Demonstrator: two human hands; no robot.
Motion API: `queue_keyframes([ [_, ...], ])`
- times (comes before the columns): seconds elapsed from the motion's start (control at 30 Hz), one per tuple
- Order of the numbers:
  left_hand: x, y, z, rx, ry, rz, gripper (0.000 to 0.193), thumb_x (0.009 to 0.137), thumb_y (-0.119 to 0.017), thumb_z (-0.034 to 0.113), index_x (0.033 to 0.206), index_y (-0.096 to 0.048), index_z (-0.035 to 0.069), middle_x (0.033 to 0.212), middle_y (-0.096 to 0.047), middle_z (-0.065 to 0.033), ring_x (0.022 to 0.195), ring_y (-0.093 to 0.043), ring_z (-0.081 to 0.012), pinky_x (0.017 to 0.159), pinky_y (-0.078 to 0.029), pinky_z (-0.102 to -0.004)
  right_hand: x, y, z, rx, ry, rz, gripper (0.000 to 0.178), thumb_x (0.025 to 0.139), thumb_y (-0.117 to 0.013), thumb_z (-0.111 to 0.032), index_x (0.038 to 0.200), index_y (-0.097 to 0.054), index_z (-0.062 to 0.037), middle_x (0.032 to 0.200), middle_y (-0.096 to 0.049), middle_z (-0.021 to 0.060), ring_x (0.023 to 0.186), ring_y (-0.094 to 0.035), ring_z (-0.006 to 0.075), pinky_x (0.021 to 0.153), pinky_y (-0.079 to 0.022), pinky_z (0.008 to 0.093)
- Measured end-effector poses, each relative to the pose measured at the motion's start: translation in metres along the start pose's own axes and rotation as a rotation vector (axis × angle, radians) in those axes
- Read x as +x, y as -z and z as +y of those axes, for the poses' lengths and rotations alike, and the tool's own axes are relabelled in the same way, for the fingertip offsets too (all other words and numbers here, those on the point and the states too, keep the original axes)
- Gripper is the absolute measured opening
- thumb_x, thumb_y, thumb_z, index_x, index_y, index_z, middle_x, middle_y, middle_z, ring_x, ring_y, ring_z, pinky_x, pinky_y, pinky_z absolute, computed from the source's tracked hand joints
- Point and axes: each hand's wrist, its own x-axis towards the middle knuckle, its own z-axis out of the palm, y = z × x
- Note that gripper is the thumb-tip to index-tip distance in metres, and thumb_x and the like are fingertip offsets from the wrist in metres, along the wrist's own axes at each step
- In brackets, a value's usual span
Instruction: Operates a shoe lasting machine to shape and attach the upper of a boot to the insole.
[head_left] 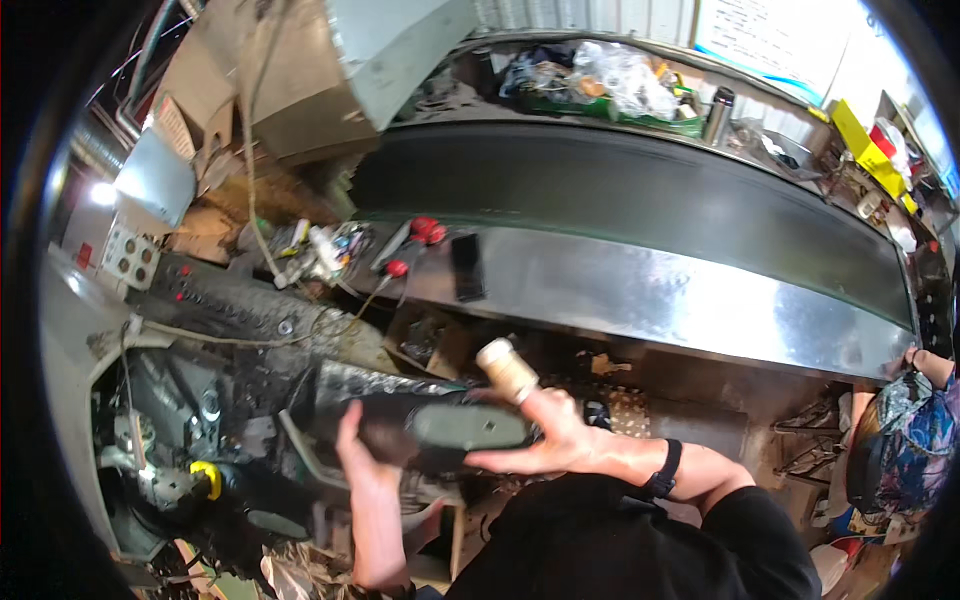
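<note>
A long black shoe upper (pixel 395 408) with a grey-green oval underside (pixel 470 426) lies crosswise between my hands. My left hand (pixel 370 455) holds its left end, thumb up along the side; motion blurs that end. My right hand (pixel 555 435) grips the right end, thumb and fingers on either side. A cream, rounded cylinder-shaped piece (pixel 507 368) sticks up just beyond my right hand; whether it belongs to the shoe I cannot tell. Left of my hands stands a dark machine (pixel 160 485) with a yellow ring (pixel 207 480). Beside it is another black piece with a similar grey oval (pixel 278 525).
Ahead runs a dark conveyor belt (pixel 600 185) with a shiny metal edge (pixel 680 290). A phone (pixel 467 267) and red-handled tools (pixel 428 231) lie at its left. A small open box (pixel 425 340) sits before it. Far right, another person's hand (pixel 930 365) touches the edge.
</note>
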Motion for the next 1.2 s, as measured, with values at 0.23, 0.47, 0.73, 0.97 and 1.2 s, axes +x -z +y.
queue_keyframes([
  [0.23,0.052,-0.151,-0.177,0.385,0.395,-0.300,0.060,0.097,-0.056,0.043,0.137,-0.043,0.000,0.131,-0.055,-0.0211,0.121,-0.055,-0.0364,0.106,-0.043,-0.0491,-0.016,0.229,0.064,0.062,-0.767,0.851,0.083,0.074,-0.085,-0.016,0.144,-0.043,0.0021,0.120,-0.065,0.0152,0.105,-0.064,0.0204,0.095,-0.051,0.0342],
  [0.47,0.048,-0.160,-0.214,0.793,0.302,-0.440,0.039,0.098,-0.060,0.022,0.128,-0.055,-0.002,0.124,-0.062,-0.0192,0.118,-0.060,-0.0294,0.104,-0.046,-0.0428,-0.164,0.589,0.194,0.104,-0.549,1.731,0.034,0.076,-0.083,-0.015,0.099,-0.057,-0.0085,0.087,-0.066,0.0113,0.077,-0.067,0.0234,0.062,-0.057,0.0394],
  [0.73,0.073,-0.098,-0.199,1.033,0.198,-0.137,0.041,0.094,-0.065,0.024,0.127,-0.058,0.002,0.117,-0.066,-0.0137,0.112,-0.063,-0.0251,0.097,-0.048,-0.0367,-0.109,0.462,0.266,-0.503,-0.979,1.037,0.071,0.096,-0.055,-0.012,0.157,-0.018,-0.0118,0.132,-0.059,0.0151,0.100,-0.066,0.0260,0.094,-0.049,0.0461],
  [0.97,0.126,-0.164,-0.255,1.836,-0.396,-0.348,0.078,0.080,-0.079,0.036,0.145,-0.044,0.010,0.152,-0.027,-0.0309,0.143,-0.026,-0.0446,0.115,-0.029,-0.0474,-0.161,0.407,0.292,-1.277,-0.721,0.301,0.061,0.098,-0.048,-0.020,0.152,-0.026,0.0011,0.156,-0.029,0.0212,0.146,-0.023,0.0371,0.120,-0.006,0.0523],
  [1.2,0.190,-0.181,-0.270,2.256,-0.703,-0.657,0.062,0.070,-0.082,0.024,0.128,-0.064,0.016,0.137,-0.043,-0.0382,0.124,-0.048,-0.0531,0.105,-0.043,-0.0511,-0.137,0.401,0.301,-0.882,-0.816,0.646,0.068,0.094,-0.050,-0.012,0.154,-0.021,-0.0012,0.152,-0.038,0.0217,0.147,-0.024,0.0357,0.120,-0.016,0.0471],
])
